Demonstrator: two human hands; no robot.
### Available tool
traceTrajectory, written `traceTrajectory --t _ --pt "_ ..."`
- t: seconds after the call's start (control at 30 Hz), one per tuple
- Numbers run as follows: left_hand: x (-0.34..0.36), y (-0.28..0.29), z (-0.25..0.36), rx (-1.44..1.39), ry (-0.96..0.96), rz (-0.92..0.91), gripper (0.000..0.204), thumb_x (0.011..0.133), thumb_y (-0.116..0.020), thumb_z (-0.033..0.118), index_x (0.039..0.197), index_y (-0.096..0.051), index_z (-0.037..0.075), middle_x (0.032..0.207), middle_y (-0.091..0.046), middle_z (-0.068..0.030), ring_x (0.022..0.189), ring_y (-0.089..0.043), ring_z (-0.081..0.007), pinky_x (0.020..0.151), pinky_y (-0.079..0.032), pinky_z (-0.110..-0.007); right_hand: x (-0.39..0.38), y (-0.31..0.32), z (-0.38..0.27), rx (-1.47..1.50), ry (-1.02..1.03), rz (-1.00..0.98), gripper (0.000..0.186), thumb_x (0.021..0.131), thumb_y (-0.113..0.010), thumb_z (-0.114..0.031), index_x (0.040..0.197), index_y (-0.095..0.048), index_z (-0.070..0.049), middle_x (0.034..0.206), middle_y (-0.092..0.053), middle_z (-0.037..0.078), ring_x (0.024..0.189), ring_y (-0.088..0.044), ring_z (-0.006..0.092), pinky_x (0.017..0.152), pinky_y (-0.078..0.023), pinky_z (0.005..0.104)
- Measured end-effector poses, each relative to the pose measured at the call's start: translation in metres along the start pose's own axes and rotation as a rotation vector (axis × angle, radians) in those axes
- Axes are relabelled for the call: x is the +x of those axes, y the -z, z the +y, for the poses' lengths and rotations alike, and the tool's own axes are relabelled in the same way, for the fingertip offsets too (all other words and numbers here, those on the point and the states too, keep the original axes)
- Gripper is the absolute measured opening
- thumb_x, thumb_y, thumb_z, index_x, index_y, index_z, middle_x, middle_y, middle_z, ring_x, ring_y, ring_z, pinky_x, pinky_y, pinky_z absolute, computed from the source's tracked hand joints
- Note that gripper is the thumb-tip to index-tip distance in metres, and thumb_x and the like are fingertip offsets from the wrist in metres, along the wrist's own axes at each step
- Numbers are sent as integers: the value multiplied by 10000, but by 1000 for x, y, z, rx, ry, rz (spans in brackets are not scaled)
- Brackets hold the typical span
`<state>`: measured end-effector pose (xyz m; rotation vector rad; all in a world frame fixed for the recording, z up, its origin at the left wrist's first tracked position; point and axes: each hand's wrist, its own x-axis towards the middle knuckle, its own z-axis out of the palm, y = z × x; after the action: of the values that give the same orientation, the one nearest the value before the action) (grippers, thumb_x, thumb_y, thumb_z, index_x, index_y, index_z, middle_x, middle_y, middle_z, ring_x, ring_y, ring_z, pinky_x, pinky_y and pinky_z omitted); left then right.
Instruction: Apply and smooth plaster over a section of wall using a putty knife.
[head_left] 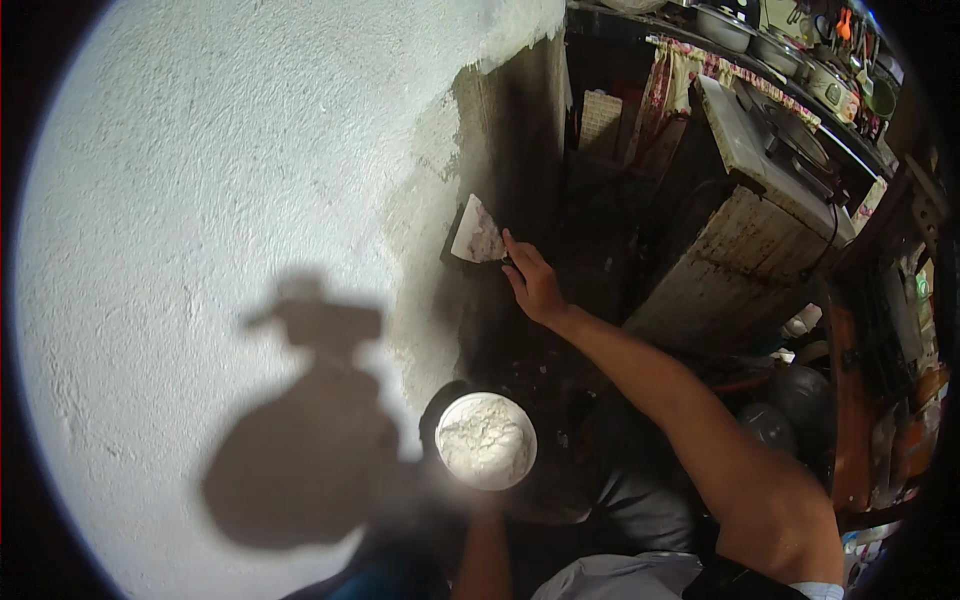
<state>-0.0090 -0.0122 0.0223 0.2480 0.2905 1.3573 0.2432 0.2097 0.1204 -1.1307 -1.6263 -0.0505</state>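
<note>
At the center of the frame, right hand (pixel 538 285) holds a putty knife (pixel 480 235), fingers closed around the handle end. Wide pale blade points left, its face smeared with darker streaks. Blade is in front of the boundary between the greyish patchy strip (pixel 415 260) and the dark bare section (pixel 515 130) of wall; can't tell if it touches. Right forearm comes in from lower right.

Bottom center: white round bowl (pixel 532 452) filled with lumpy white paste (pixel 485 440), seen from above. Left hand (pixel 488 503) is under the bowl's near side, blurred and mostly hidden; forearm comes up from the lower edge. Can't tell how the fingers are set. Bowl is well apart from the putty knife.

Left half of frame: rough white wall (pixel 220 150), with a large dark shadow (pixel 300 450) at lower left.

Upper right: stained cabinet (pixel 735 255) with a pale top, a floral curtain (pixel 665 90) near it, metal pot (pixel 725 30) on a shelf at the top, orange utensil (pixel 845 25) hanging. Lower right: reddish-brown wooden post (pixel 852 420), dim clutter around it.
</note>
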Motion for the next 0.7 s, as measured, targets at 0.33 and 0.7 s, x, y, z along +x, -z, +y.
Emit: traceTrajectory --t 0.33,0.7 --pt "-15 39 1 -1 129 299 763 1024 -374 642 1597 -401 138 1591 -471 -159 1440 -473 -411 1185 -384 -631 6 -66 35 -80 74 -27 703 893 -705 62 1546 -449 11 1205 -643 234 1068 -657 420 916 -556 433" --pt "-9 24 -6 3 142 156 808 1004 -353 699 1598 -393 152 1588 -474 -145 1426 -491 -402 1167 -412 -621 -20 -26 28 -18 33 -25 631 944 -689 3 1536 -470 14 1193 -628 231 1009 -662 399 895 -552 387"
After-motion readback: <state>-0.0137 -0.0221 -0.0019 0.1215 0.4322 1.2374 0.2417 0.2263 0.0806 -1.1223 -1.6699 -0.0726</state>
